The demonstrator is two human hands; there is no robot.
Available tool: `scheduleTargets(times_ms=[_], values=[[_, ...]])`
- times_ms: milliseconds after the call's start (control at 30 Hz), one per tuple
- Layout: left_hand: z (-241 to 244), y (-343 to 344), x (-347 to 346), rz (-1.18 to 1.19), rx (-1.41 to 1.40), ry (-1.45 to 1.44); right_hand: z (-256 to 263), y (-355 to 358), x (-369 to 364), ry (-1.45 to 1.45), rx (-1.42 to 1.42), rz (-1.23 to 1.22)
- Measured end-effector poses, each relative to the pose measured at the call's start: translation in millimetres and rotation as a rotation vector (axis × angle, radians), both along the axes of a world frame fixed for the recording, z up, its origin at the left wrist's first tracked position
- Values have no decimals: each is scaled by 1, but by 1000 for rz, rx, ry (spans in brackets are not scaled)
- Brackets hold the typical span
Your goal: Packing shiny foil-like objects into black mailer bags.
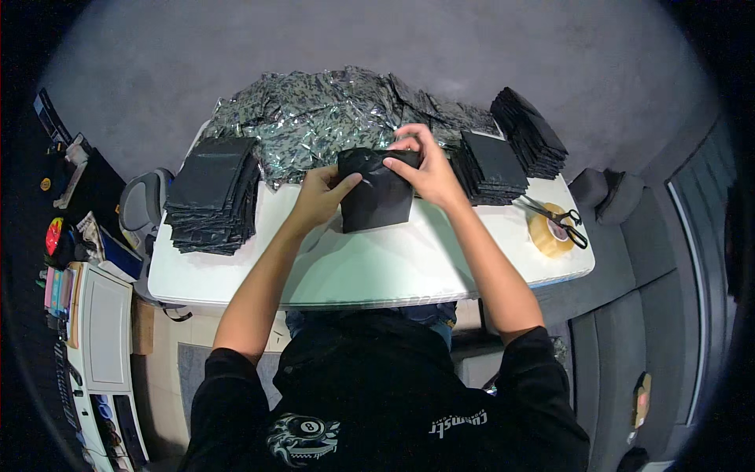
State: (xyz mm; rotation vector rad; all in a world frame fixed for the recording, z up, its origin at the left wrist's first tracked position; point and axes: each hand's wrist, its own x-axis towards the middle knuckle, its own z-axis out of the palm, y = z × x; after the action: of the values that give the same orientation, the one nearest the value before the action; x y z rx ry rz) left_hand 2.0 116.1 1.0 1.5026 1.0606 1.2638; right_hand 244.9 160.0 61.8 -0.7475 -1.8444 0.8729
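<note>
Between my hands a black plastic packet [377,203] is held over the white table [377,265]. My left hand [321,192] grips its left edge, thumb on the near face. At the top right corner, my right hand [426,168] pinches the creased upper edge between thumb and fingers. The undersides of both grips are hidden. A tall stack of similar black packets [215,177] stands left of my left hand. Another black stack [492,168] lies just right of my right hand, and a third, leaning stack [528,133] is at the far right corner.
Shiny camouflage-patterned plastic sheeting [330,112] is heaped along the table's back. At right, black-handled scissors [557,219] lie across a roll of tape [548,239]. A grey sofa [631,265] stands to the right, a grey chair [141,203] and a white cabinet [106,324] to the left.
</note>
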Motion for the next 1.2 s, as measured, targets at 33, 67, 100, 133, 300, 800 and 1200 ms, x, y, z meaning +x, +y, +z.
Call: scheduleTargets(times_ms=[33, 67, 100, 133, 300, 800, 1200], values=[[7, 2, 13, 22, 47, -86, -18, 3, 2, 246, 82, -73], [9, -3, 26, 102, 63, -102, -30, 7, 20, 42, -123, -87], [2, -5, 15, 126, 61, -106, -29, -12, 3, 245, -300, 68], [-5, -4, 9, 168, 40, -159, -30, -15, 6, -46, -364, 78], [-9, 4, 13, 348, 114, -163, -65, -12, 41, -220, -584, 191], [-6, 1, 9, 258, -206, -606, -47, -35, 9, -152, -519, 204], [-4, -21, -4, 360, -109, 282, -18, -77, 34, -228, -722, 77]])
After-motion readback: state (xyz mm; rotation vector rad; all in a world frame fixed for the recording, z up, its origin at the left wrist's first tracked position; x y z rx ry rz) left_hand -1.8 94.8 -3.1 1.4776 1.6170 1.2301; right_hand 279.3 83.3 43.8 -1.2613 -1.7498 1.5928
